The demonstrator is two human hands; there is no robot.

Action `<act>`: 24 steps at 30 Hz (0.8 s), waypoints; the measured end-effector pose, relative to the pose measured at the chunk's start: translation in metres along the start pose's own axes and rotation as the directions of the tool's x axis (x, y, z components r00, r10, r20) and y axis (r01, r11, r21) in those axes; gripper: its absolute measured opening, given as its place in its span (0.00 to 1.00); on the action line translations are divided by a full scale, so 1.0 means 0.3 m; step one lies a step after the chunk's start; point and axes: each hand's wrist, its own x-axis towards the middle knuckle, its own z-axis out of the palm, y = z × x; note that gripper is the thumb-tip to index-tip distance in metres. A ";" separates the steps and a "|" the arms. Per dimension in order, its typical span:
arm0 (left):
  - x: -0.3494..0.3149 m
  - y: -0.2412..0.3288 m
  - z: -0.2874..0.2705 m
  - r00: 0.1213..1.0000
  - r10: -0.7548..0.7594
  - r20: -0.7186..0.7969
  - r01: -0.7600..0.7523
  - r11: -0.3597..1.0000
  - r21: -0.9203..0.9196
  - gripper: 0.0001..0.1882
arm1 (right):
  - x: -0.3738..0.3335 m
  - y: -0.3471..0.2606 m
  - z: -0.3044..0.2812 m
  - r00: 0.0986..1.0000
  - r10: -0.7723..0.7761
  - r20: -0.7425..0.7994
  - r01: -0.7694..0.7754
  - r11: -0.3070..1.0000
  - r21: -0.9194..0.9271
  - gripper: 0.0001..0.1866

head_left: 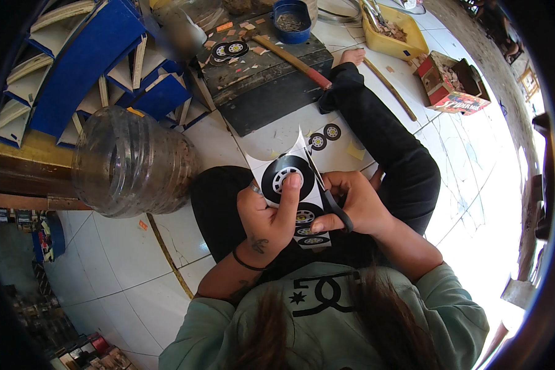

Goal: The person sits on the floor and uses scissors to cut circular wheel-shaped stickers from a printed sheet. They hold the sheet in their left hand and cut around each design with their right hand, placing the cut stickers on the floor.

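One wheel-printed sheet (285, 161), above the lap (219, 191), is pinched in the left hand (265, 213), thumb across its largest wheel (279, 178); the right hand (361, 203) grips black-handled scissors (339, 213) along its right edge. Should the paper flex, blades could nick that wheel.

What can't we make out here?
All in the head view:
- Left hand: part behind the wheel-printed sheet, hidden by it.
- Scissors: second handle loop, hidden by the right hand.
- Grey object by the dark block: blurred, kind unclear.
- Blue tub: pieces inside too small to identify.
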 end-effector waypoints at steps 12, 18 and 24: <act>0.010 0.019 -0.027 0.995 -0.007 0.100 -0.001 0.997 0.082 0.07 | 0.001 -0.041 -0.012 0.999 0.029 0.039 -0.027 0.998 -0.052 0.24; 0.021 0.025 -0.032 0.989 0.019 0.149 -0.030 0.997 0.077 0.07 | 0.007 -0.049 -0.023 0.997 0.042 0.060 -0.035 0.994 -0.103 0.24; 0.033 0.035 -0.049 0.981 0.006 0.193 -0.030 0.992 0.120 0.06 | 0.000 -0.059 -0.035 0.993 0.085 0.081 -0.078 0.993 -0.090 0.24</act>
